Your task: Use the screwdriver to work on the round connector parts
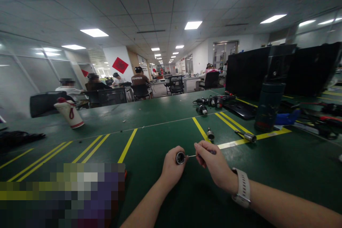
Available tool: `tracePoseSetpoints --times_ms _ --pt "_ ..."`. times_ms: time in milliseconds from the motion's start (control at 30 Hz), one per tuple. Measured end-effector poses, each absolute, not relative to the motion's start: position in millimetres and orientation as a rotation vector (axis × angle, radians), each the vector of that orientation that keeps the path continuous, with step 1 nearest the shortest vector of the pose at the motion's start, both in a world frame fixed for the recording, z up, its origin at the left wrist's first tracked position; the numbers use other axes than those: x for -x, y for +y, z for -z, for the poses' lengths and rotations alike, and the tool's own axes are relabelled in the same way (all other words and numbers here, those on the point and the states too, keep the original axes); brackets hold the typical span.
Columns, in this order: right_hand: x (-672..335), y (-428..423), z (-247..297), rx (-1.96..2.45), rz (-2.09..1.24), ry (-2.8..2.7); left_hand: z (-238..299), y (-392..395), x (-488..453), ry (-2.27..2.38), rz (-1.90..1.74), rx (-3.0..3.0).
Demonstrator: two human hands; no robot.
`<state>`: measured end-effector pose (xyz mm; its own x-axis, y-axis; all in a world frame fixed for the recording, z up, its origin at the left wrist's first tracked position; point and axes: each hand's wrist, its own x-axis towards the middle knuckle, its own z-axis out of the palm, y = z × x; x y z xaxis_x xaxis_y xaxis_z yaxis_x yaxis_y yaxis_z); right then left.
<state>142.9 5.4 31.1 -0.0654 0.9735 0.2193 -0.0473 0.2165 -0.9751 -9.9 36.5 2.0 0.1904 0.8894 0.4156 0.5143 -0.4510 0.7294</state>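
Wrapped in my left hand (pixel 170 167) is a round metal cylindrical part (pixel 180 157), its hollow end facing me. My right hand (pixel 213 164), with a watch on the wrist, grips a slim screwdriver (pixel 192 156). The screwdriver's thin shaft points left and reaches the side of the metal part; whether the tip sits in it is hidden by my fingers. Just beyond my right hand a small metal fitting (pixel 210 134) stands on the green table. A longer metal cylinder (pixel 250 137) lies farther right on the yellow tape.
Corded tools (pixel 203 109) lie farther back on the green table (pixel 160 121). A dark bottle (pixel 268 103) stands at right before black monitors (pixel 248 71). A cup (pixel 70 113) stands at left, black cable (pixel 20 139) beside it. Several people sit in the background.
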Motion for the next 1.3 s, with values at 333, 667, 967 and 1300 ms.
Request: tracePoseSetpoints --times_ms 333,667,967,1300 --pt "-145 1 -33 0.929 -1.051 -1.397 -8 34 9 1.254 -1.239 -1.946" --pt "-144 1 -36 0.907 -0.978 -1.522 -3 37 8 1.193 -1.227 -1.908" --pt "-147 0 -38 0.887 -0.904 -1.548 -5 36 9 1.202 -1.182 -1.928" --pt "-147 -6 -47 0.926 -0.610 -1.835 -3 34 9 1.235 -1.102 -2.117"
